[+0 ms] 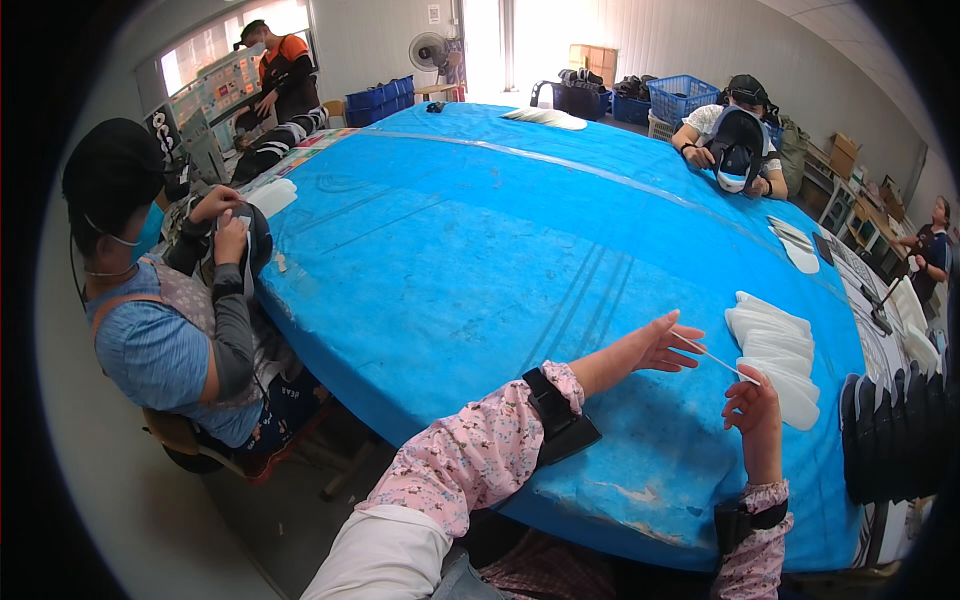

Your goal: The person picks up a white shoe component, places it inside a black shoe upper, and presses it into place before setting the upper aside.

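Observation:
A thin white piece, seen edge-on as a narrow line (716, 358), slants between my two hands above the table's near right part. My left hand (668, 345) is at its upper left end, fingers stretched and the piece lying between them. Its lower right end is pinched by the thumb and fingers of my right hand (754, 402). Just beyond the right hand lies an overlapping row of white insole-shaped sheets (775, 345). Whether the held piece is one of those sheets, I cannot tell.
A blue-covered table (450, 260) fills the middle. Several black shoe-like pieces (890, 435) stand at its right edge. One person (175, 330) works at the left, another (740, 150) at the far right. More white sheets (545, 118) lie at the far edge.

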{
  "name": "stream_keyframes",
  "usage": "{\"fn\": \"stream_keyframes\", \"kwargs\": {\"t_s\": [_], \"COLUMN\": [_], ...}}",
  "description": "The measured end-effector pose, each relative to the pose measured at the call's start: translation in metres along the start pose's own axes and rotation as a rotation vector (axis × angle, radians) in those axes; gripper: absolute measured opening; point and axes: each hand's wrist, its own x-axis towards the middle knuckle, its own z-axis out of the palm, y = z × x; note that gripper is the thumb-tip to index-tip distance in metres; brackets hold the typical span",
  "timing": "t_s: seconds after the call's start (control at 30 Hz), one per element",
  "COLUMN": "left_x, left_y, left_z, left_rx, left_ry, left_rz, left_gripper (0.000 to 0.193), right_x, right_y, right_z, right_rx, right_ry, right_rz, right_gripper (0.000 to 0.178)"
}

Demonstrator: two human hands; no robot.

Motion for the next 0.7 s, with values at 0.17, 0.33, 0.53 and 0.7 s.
{"fn": "stream_keyframes", "kwargs": {"t_s": [0.17, 0.33, 0.53, 0.7], "left_x": [-0.0004, 0.0, 0.0008, 0.0023], "left_y": [0.0001, -0.002, -0.0036, -0.0039], "left_z": [0.0004, -0.0014, -0.0018, -0.0002], "left_rx": [0.0, -0.013, -0.035, -0.061], "left_ry": [0.007, 0.009, 0.012, 0.001], "left_rz": [-0.001, -0.006, -0.02, -0.014], "left_gripper": [0.069, 0.068, 0.068, 0.066], "right_x": [-0.0006, 0.0006, 0.0005, -0.0014], "right_y": [0.0, 0.0008, 0.0038, 0.0012], "right_z": [0.0, 0.0, -0.0025, -0.0006], "right_rx": [-0.003, -0.005, -0.003, -0.01], "right_ry": [0.005, 0.003, 0.005, 0.029], "right_rz": [0.004, 0.012, 0.012, -0.006], "right_gripper": [0.051, 0.051, 0.05, 0.051]}}
